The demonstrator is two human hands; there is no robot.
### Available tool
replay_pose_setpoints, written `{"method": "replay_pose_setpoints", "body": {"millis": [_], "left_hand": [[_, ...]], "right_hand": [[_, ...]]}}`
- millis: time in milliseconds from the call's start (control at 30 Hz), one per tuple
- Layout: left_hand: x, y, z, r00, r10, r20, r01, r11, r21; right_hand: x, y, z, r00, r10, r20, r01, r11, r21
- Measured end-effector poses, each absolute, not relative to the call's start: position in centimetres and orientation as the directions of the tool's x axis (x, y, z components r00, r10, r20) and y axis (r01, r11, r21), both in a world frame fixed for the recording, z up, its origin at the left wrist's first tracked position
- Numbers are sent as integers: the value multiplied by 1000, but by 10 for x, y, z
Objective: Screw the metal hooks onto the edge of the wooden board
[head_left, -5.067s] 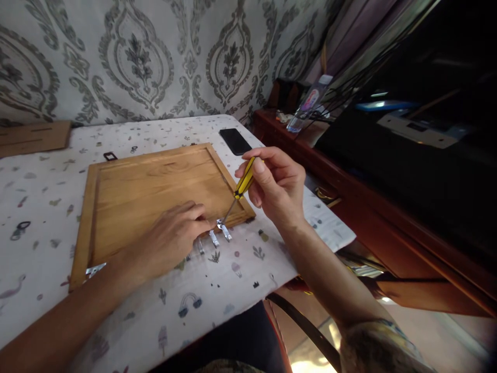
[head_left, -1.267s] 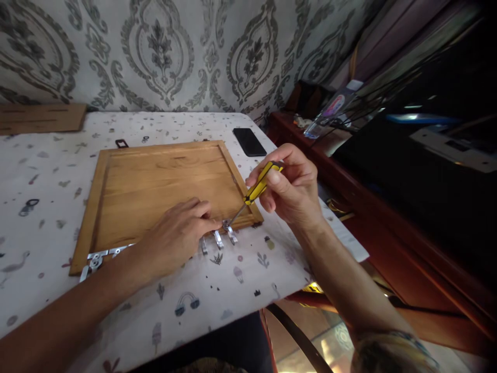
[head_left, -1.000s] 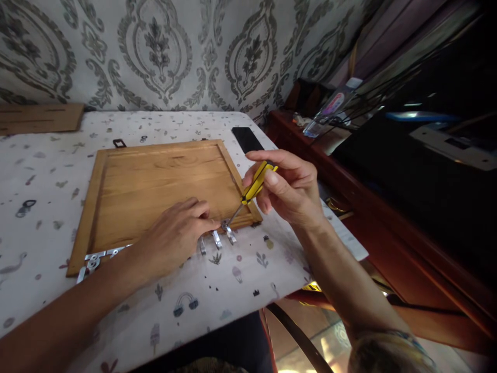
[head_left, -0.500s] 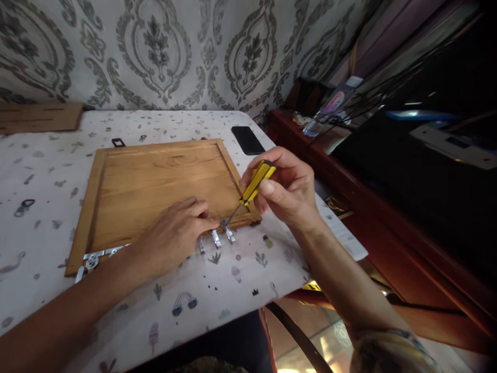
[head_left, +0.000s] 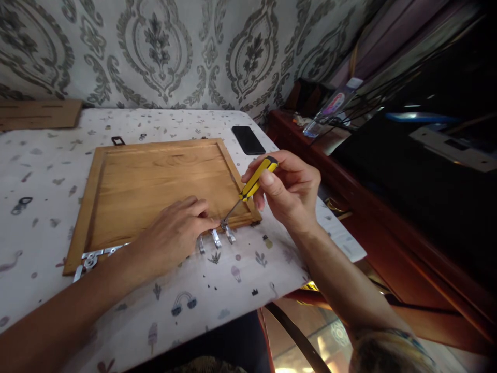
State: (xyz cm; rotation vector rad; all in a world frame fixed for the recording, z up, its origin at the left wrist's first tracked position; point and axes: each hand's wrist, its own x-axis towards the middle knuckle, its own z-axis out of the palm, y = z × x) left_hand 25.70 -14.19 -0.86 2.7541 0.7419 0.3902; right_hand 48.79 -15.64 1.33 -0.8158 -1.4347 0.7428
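On the patterned worktop (head_left: pixel 248 290), I see a wooden panel (head_left: pixel 163 178) lying flat, 3 metal pieces (head_left: pixel 216 239) jutting past its near edge. My right hand (head_left: pixel 297 191) has its grip pinching a yellow-and-black screwdriver (head_left: pixel 256 180), tip down at the rightmost piece (head_left: pixel 230 234). My left hand (head_left: pixel 176 228) rests on the panel beside it; I cannot tell whether that grip holds anything.
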Motion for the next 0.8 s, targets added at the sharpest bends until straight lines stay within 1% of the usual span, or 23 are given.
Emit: {"method": "replay_pose_setpoints", "body": {"millis": [133, 300, 667, 800], "left_hand": [[257, -142, -8, 835, 517, 187, 443, -835, 327], [257, -143, -7, 835, 522, 170, 453, -830, 324], [257, -142, -8, 834, 533, 139, 478, -826, 298], [258, -141, -8, 838, 530, 129, 478, -828, 294]], "right_hand": [[488, -157, 13, 22, 846, 533, 62, 531, -845], [487, -157, 15, -15, 835, 550, 55, 550, -833], [482, -175, 25, -80, 803, 591, 205, 594, -778], [480, -172, 26, -88, 816, 572, 153, 578, -801]]}}
